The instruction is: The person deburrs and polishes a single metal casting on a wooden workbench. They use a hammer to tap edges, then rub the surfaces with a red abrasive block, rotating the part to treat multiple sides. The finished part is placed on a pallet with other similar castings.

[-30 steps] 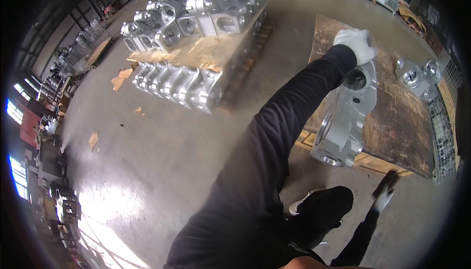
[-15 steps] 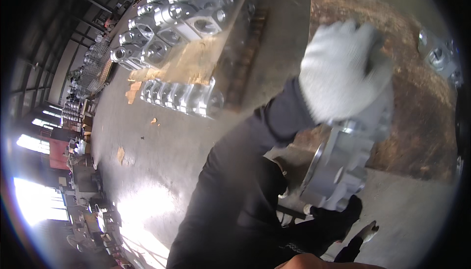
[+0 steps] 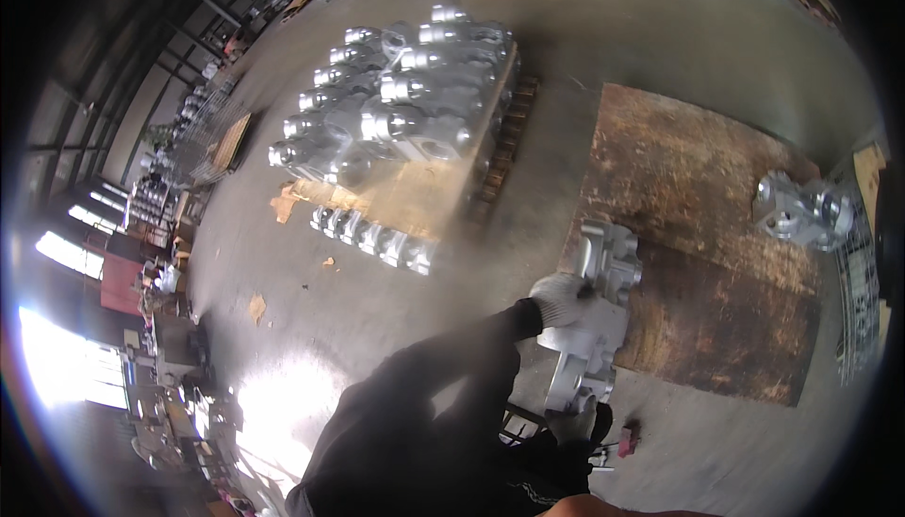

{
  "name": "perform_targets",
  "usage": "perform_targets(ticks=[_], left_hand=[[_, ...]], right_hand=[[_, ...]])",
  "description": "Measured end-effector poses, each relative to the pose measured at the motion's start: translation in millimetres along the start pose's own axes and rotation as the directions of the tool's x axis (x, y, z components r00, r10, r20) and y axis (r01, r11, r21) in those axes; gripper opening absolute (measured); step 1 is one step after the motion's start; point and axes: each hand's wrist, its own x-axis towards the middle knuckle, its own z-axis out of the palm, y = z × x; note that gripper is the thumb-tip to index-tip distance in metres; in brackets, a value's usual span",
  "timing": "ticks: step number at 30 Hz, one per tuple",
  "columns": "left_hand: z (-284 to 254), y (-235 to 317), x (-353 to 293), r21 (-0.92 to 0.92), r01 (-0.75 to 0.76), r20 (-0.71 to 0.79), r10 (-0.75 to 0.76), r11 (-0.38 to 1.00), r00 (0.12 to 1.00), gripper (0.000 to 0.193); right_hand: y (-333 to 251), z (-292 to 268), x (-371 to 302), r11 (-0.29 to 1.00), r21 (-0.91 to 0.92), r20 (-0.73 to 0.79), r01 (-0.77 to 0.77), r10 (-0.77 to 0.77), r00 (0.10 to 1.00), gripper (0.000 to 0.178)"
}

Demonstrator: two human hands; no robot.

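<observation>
A long silver-grey metal casting (image 3: pixel 589 328), with lobed and ringed ends, lies lengthwise along the near left edge of a worn brown board. My left hand (image 3: pixel 558 300), in a white knit glove, is closed around its left side near the middle. At the casting's lower end, my right hand (image 3: pixel 573 421), also gloved, grips the edge, its fingers partly hidden. How much of the casting rests on the board cannot be made out.
The brown board (image 3: pixel 698 178) carries another metal casting (image 3: pixel 801 211) at its right edge. Rows of castings (image 3: pixel 405 83) stand on a wooden pallet (image 3: pixel 509 149) at the far left. A wire cage (image 3: pixel 858 300) stands at right. A small red item (image 3: pixel 627 440) lies near my right hand.
The casting and my left hand have moved down and away from the head, and my view has shifted. My right hand, apart from the casting before, is now at its lower end.
</observation>
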Motion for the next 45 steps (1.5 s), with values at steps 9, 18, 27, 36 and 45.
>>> perform_targets(ticks=[9,18,27,36,45], left_hand=[[34.2,-73.3,61.2,-0.165,-0.290,0.126,0.312,0.943,0.942,0.064],[-131.6,-143.1,6.9,-0.304,-0.135,0.103,0.174,0.943,0.979,0.047],[-300.9,-342.3,3.0,-0.437,0.454,-0.091,-0.540,0.776,0.837,0.042],[-440.2,-518.4,23.1,0.042,0.447,-0.581,-0.342,0.894,0.739,0.027],[-484.2,-552.4,44.0,-0.558,0.291,-0.567,-0.613,0.777,0.551,0.044]], right_hand=[[9.6,-33.0,48.9,0.915,-0.161,-0.231,0.370,-0.399,0.887,0.043],[35.8,58.1,27.6,0.527,-0.700,0.018,0.483,-0.663,0.749,0.023],[202.7,316.3,229.8,0.612,-0.723,0.118,0.319,-0.346,0.931,0.040],[363.0,497.9,410.1,0.516,-0.805,0.214,0.293,-0.207,0.955,0.051],[417.8,563.5,437.8,0.326,-0.885,0.235,0.334,-0.306,0.922,0.051]])
